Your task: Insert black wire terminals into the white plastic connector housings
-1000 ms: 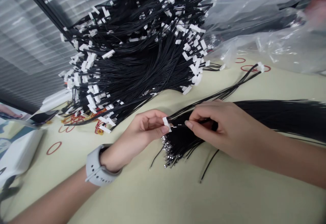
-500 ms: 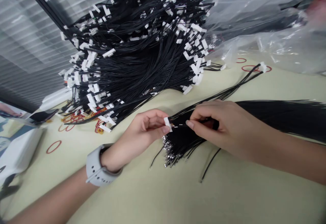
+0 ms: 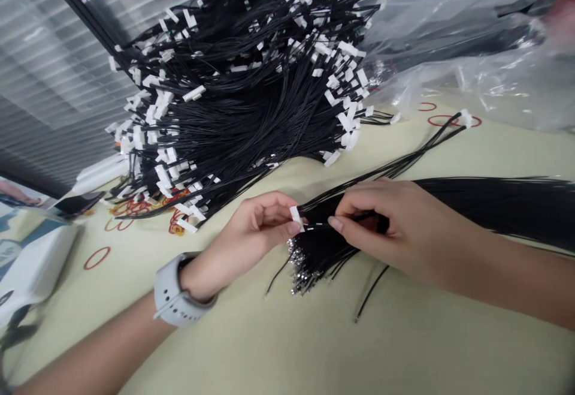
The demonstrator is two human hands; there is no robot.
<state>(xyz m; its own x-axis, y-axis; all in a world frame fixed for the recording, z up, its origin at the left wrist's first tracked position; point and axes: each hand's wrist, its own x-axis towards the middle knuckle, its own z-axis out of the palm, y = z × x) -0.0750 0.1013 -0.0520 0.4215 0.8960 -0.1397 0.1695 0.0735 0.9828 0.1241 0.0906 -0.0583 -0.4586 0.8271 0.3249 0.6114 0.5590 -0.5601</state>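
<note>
Slatted blinds [image 3: 58, 41] fill the far left behind a dark frame, and a pale green work mat [image 3: 314, 341] covers the bench; a large heap of black wire leads [image 3: 238, 107], tipped with white plastic connectors, rises beyond the hands; a crumpled clear plastic bag [image 3: 471, 65] lies to its right, red rubber bands [image 3: 97, 258] lie on the mat, and a white box [image 3: 36, 269] sits at the left edge; the left hand [image 3: 251, 227], with a grey smartwatch [image 3: 173, 290] on its wrist, is curled, thumb and forefinger pressed together and pinching a small white connector [image 3: 295, 217] by its narrow body; the right hand [image 3: 381, 227] is closed as well, its thumb and forefinger appearing to pinch a thin black wire just behind a bright metal terminal [image 3: 318, 225]; that terminal points at the connector and lies just beside it, though whether they touch is too small to tell; a loose bundle of black wires [image 3: 494, 209] runs from under the right hand across the mat, with crimped ends [image 3: 299, 266] fanned out below the hands; these leads look light, soft and prone to tangling, so they probably handle best when held close behind the crimp; the fine terminal seems easy to bend, and the smooth little connector likely needs a firm hold along its sides
</note>
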